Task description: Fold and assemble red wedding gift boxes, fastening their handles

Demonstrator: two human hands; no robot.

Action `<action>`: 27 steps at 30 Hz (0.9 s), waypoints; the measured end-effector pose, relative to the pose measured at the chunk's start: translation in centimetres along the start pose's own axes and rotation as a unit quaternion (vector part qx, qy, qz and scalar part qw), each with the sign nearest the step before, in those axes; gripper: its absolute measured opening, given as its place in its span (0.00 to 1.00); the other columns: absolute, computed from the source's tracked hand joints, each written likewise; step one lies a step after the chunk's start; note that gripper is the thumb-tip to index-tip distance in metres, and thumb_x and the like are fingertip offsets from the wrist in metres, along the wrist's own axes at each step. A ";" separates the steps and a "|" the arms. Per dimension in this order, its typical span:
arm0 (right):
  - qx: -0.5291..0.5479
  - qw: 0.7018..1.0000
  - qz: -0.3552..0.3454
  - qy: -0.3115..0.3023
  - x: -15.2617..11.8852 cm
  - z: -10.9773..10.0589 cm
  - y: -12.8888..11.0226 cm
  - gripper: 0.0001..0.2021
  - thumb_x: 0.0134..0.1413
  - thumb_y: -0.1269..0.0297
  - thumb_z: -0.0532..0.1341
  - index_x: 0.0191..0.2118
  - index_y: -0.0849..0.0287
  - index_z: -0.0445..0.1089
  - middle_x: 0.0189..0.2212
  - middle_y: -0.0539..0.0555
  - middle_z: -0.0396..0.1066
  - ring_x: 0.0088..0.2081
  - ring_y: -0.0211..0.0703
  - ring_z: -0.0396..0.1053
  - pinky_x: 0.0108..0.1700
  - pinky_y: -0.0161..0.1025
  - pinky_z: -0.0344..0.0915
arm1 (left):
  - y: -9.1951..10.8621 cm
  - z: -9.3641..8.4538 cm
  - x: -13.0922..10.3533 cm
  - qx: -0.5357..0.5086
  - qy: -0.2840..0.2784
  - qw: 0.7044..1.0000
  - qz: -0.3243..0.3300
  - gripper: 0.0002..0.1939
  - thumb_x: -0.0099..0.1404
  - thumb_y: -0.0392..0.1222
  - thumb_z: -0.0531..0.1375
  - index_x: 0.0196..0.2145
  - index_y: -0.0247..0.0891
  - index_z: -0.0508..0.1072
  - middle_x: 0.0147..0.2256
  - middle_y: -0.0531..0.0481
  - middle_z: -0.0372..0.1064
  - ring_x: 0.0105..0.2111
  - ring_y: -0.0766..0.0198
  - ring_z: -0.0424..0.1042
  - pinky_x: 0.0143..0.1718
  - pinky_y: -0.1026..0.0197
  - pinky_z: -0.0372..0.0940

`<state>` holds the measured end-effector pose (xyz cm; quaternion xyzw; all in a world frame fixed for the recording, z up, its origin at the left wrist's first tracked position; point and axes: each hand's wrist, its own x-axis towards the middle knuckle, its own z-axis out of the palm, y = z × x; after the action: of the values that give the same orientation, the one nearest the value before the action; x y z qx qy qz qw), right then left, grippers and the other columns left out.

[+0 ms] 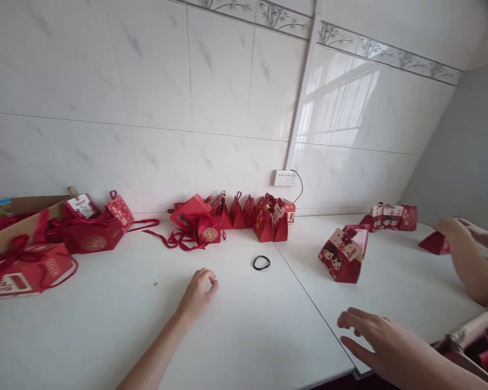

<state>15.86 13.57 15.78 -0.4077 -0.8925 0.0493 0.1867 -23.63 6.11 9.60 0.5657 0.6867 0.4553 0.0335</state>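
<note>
Nearest the camera, the right hand (377,338) hangs over the worktop (244,341) with its fingers spread and released, no thing between them. Just beyond it stands the printed red box (341,253), right of the seam in the worktop, its sides sloping inward toward the top, with neither hand touching it. Left of that box lies a black band (261,263), and farther left the left hand (198,290) has its fingers loosely curled, also released, with nothing visible in them. It looks like a gap between grasps. Taking up the printed red box would call for the right hand to reach forward and close lightly on its sides, since what seems thin card could crease. Farther out, small red boxes (236,214) stand near the wall (158,157), ribboned red boxes (95,236) sit at the left, and at the far right a co-worker's hands (449,226) are at another red box (432,244).
</note>
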 end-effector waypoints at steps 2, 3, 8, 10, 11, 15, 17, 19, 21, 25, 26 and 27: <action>0.006 0.995 -0.039 -0.087 2.1 1.5 -2.4 0.13 0.57 0.55 0.52 0.36 0.52 0.73 0.34 0.55 0.76 0.28 0.47 0.74 0.31 0.44 0.70 | 0.0 0.1 -0.2 -0.012 0.001 1.000 -0.009 0.08 0.58 0.44 0.52 0.24 0.41 0.64 0.31 0.48 0.71 0.36 0.56 0.71 0.40 0.54 0.67; 0.013 0.992 -0.052 -0.115 3.1 2.2 -3.7 0.15 0.59 0.56 0.50 0.37 0.52 0.73 0.36 0.56 0.75 0.29 0.47 0.74 0.33 0.45 0.70 | 0.0 0.2 -0.2 -0.017 0.004 1.000 -0.014 0.07 0.58 0.43 0.52 0.24 0.41 0.64 0.31 0.47 0.71 0.37 0.55 0.71 0.40 0.53 0.67; 0.114 0.979 -0.123 -0.115 8.4 7.0 -9.5 0.15 0.61 0.59 0.48 0.35 0.55 0.70 0.35 0.56 0.73 0.27 0.43 0.70 0.31 0.42 0.68 | -0.1 0.4 -0.4 -0.036 0.020 0.998 -0.047 0.06 0.57 0.40 0.53 0.24 0.40 0.65 0.32 0.48 0.71 0.37 0.57 0.71 0.39 0.56 0.68; 0.175 0.971 -0.140 -0.084 10.8 9.5 -11.6 0.15 0.60 0.59 0.48 0.32 0.56 0.68 0.33 0.56 0.72 0.28 0.43 0.70 0.31 0.41 0.68 | -0.3 0.4 -0.4 -0.046 0.035 0.996 -0.068 0.06 0.59 0.40 0.53 0.25 0.40 0.65 0.32 0.48 0.72 0.35 0.59 0.72 0.36 0.58 0.68; 0.204 0.967 -0.139 -0.064 12.1 10.7 -12.6 0.15 0.60 0.58 0.48 0.30 0.56 0.68 0.32 0.56 0.71 0.29 0.43 0.69 0.31 0.41 0.68 | -0.4 0.3 -0.4 -0.052 0.046 0.994 -0.079 0.06 0.60 0.41 0.53 0.26 0.40 0.65 0.32 0.48 0.72 0.33 0.61 0.71 0.34 0.59 0.68; 0.305 0.949 -0.071 0.018 15.9 14.8 -15.4 0.14 0.57 0.56 0.48 0.28 0.56 0.64 0.28 0.56 0.70 0.28 0.44 0.68 0.32 0.42 0.68 | -0.9 0.2 -0.7 -0.074 0.085 0.987 -0.111 0.09 0.65 0.43 0.50 0.31 0.40 0.67 0.35 0.48 0.71 0.27 0.64 0.69 0.30 0.59 0.68; 0.326 0.943 -0.059 0.033 16.7 16.0 -15.9 0.15 0.58 0.54 0.48 0.27 0.56 0.63 0.27 0.55 0.69 0.27 0.43 0.67 0.31 0.41 0.67 | -1.2 0.4 -0.8 -0.077 0.099 0.986 -0.112 0.08 0.65 0.43 0.51 0.34 0.40 0.67 0.37 0.46 0.71 0.29 0.63 0.71 0.31 0.58 0.69; 0.325 0.942 -0.076 0.029 16.9 16.6 -16.1 0.15 0.58 0.54 0.49 0.26 0.56 0.62 0.26 0.54 0.68 0.25 0.42 0.65 0.30 0.41 0.67 | -1.6 0.9 -0.5 -0.073 0.115 0.985 -0.105 0.07 0.64 0.42 0.53 0.39 0.40 0.67 0.41 0.43 0.70 0.37 0.58 0.73 0.36 0.56 0.70; 0.318 0.943 -0.096 0.022 16.7 16.9 -16.1 0.14 0.58 0.56 0.50 0.26 0.56 0.61 0.27 0.54 0.68 0.24 0.42 0.65 0.29 0.40 0.66 | -2.0 1.5 0.4 -0.062 0.126 0.986 -0.087 0.13 0.61 0.39 0.56 0.45 0.39 0.65 0.46 0.41 0.69 0.47 0.54 0.71 0.44 0.52 0.69; 0.282 0.952 -0.122 -0.001 16.5 17.1 -16.2 0.11 0.58 0.62 0.49 0.28 0.56 0.63 0.29 0.54 0.68 0.24 0.40 0.66 0.29 0.39 0.65 | -3.3 2.9 3.8 -0.030 0.154 0.986 -0.054 0.27 0.56 0.32 0.58 0.54 0.36 0.60 0.55 0.37 0.61 0.59 0.50 0.61 0.59 0.44 0.59; 0.272 0.954 -0.126 -0.007 16.5 17.2 -16.2 0.11 0.58 0.63 0.48 0.28 0.57 0.64 0.29 0.53 0.68 0.24 0.40 0.66 0.29 0.39 0.65 | -3.7 3.2 4.9 -0.021 0.168 0.984 -0.055 0.29 0.56 0.32 0.58 0.55 0.35 0.58 0.57 0.35 0.59 0.61 0.48 0.58 0.61 0.42 0.57; 0.264 0.956 -0.128 -0.011 16.6 17.3 -16.3 0.11 0.58 0.65 0.48 0.29 0.57 0.65 0.30 0.53 0.68 0.24 0.40 0.66 0.29 0.38 0.65 | -4.1 3.6 5.9 -0.012 0.185 0.981 -0.062 0.30 0.56 0.32 0.59 0.56 0.34 0.57 0.58 0.33 0.56 0.62 0.45 0.55 0.61 0.41 0.55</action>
<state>-12.02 16.25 8.57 -0.2258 -0.8945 0.2631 0.2823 -26.77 13.20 7.61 0.4276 0.7093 0.5573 -0.0591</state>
